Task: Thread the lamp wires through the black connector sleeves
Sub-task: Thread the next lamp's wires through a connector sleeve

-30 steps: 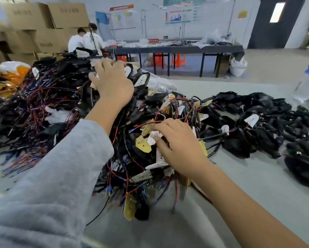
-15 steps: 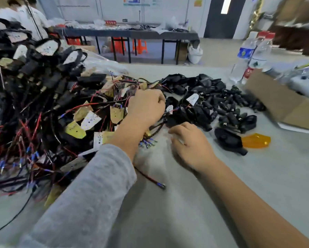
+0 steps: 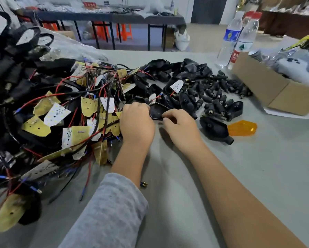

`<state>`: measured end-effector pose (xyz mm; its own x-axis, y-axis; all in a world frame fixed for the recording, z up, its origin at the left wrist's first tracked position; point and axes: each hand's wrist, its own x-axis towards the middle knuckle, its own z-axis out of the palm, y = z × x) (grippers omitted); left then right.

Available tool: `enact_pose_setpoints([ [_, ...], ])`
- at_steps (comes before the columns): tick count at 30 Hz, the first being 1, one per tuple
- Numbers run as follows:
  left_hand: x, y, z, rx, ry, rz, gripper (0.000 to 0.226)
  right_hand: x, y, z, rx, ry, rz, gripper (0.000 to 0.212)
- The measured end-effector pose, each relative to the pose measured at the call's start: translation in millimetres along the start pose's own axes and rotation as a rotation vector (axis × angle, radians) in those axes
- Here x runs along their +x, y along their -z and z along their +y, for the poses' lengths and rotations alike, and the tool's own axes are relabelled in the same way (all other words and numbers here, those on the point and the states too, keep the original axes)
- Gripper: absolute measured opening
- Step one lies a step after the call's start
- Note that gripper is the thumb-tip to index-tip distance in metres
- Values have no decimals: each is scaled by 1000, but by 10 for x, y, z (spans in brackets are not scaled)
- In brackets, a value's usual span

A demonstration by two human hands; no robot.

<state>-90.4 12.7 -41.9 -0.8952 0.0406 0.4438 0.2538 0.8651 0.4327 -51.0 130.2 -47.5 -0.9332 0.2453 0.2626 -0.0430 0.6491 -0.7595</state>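
Note:
A tangle of red and black lamp wires (image 3: 73, 104) with yellow and white LED boards fills the left of the grey table. A heap of black connector sleeves (image 3: 214, 92) and lamp housings lies at centre right. My left hand (image 3: 136, 122) and my right hand (image 3: 181, 126) both hold one black lamp housing (image 3: 157, 111) at the edge of the heap, fingers curled on its rim. Red and blue wires run into that housing from behind. What the left fingers pinch underneath is hidden.
A black housing with an orange lens (image 3: 242, 128) lies right of my hands. An open cardboard box (image 3: 268, 90) and two water bottles (image 3: 239, 36) stand at the back right. Loose wire ends (image 3: 143, 184) lie near my left sleeve. Another work table (image 3: 103, 17) stands behind.
My hands left the wire pile and moved right to the black parts. They now hold a black housing between them, and my view has swung right and closer.

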Motion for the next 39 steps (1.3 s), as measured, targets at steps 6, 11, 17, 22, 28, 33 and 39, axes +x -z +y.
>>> enact_pose_setpoints([
  [6, -5, 36, -4, -164, -62, 138, 42, -3, 41, 9, 126, -57, 54, 19],
  [11, -71, 62, 120, -389, -281, 118, 40, -6, 160, -78, 692, -171, 57, 18],
  [17, -139, 20, 150, -441, -310, 23, 31, 2, 293, -40, 990, -216, 196, 18],
  [22, -166, 59, 175, -327, -334, -25, 24, 1, 340, -46, 1060, -209, 244, 22],
  [28, -231, 90, 259, -203, -340, -9, 26, 40, 367, -49, 1102, -226, 428, 24],
  [33, -192, 19, 222, 0, -284, -82, 30, 105, 448, 44, 1208, -269, 621, 23],
  [39, -159, -9, 155, 169, -204, -82, 41, 140, 484, 105, 1153, -284, 775, 22],
])
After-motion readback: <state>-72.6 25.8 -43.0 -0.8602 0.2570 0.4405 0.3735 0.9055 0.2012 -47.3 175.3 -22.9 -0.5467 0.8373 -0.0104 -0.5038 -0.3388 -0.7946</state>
